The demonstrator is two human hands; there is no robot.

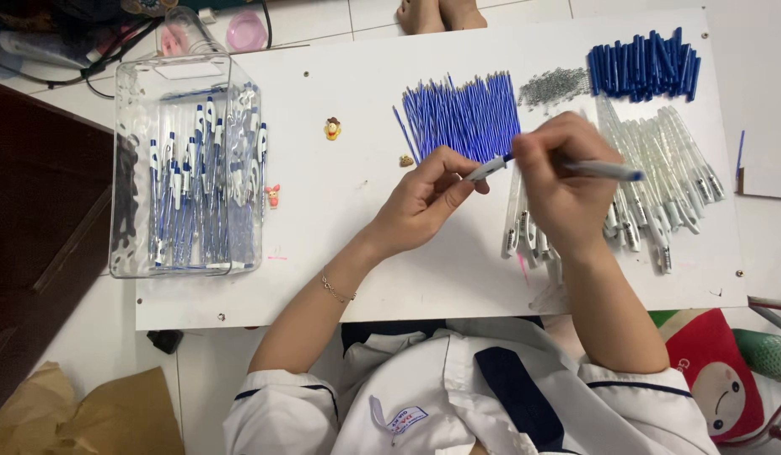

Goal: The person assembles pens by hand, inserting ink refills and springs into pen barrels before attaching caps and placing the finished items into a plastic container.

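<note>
Both hands work above the white bench [238,286]: left hand [420,202] fingers pinch the pen tip, right hand [563,181] fingers clamp the pen [605,171] barrel, a light, stiff, slippery part best gripped mid-barrel

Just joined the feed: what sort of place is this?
Probably a home workspace for putting pens together by hand: a low white board on a tiled floor, sorted piles of blue refills and clear barrels, and a clear bin of finished pens.
</note>
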